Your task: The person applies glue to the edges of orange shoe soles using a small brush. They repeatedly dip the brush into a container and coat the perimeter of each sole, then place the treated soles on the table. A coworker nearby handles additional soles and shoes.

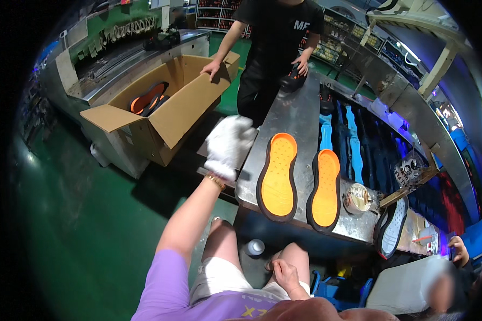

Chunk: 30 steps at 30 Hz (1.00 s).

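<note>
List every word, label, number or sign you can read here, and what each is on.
Black shirt: large white letters on the chest, legible, but I won't copy them.
Purple shirt: yellow and pale lettering, partly readable; not copied either.
Cardboard box: a pale patch on its end, perhaps a label, too small to read.
Other marks: too small or blurred.

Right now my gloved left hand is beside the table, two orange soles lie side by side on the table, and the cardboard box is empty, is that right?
Not quite: the cardboard box isn't empty. The head view shows black-and-orange footwear pieces inside. The rest holds: your gloved left hand is beside the table, and two orange soles lie side by side on it.
</note>
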Available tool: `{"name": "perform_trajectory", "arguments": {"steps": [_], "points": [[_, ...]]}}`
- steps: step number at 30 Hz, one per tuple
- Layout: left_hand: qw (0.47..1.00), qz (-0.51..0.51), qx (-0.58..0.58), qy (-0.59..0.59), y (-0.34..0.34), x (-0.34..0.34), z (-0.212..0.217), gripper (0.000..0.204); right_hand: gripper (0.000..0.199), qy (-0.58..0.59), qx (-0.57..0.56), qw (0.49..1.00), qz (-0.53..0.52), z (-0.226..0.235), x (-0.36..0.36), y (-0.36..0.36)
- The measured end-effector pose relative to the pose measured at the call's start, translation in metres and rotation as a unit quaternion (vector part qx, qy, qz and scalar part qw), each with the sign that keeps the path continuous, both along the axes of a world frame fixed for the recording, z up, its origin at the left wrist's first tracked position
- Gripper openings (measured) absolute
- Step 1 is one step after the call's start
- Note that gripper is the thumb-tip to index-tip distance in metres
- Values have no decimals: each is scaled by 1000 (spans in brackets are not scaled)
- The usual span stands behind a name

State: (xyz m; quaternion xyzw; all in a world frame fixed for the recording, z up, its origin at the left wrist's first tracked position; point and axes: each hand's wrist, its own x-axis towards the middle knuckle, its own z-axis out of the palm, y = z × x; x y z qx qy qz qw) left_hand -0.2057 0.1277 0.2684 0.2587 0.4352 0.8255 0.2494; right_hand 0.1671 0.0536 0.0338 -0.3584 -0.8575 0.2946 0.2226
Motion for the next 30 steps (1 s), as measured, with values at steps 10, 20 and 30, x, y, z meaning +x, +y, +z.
{"name": "perform_trajectory", "arguments": {"steps": [10,20,30], "points": [[884,-123,-241,-381,-131,122,-255,43,34,-194,-115,974,-3,-28,-15,7],[670,-354,-484,437,-127,191,-319,36,32,-344,-60,912,216,-55,-24,-4],[562,-420,-457,546,-132,201,-276,36,28,-257,-58,949,174,-76,2,12]]}}
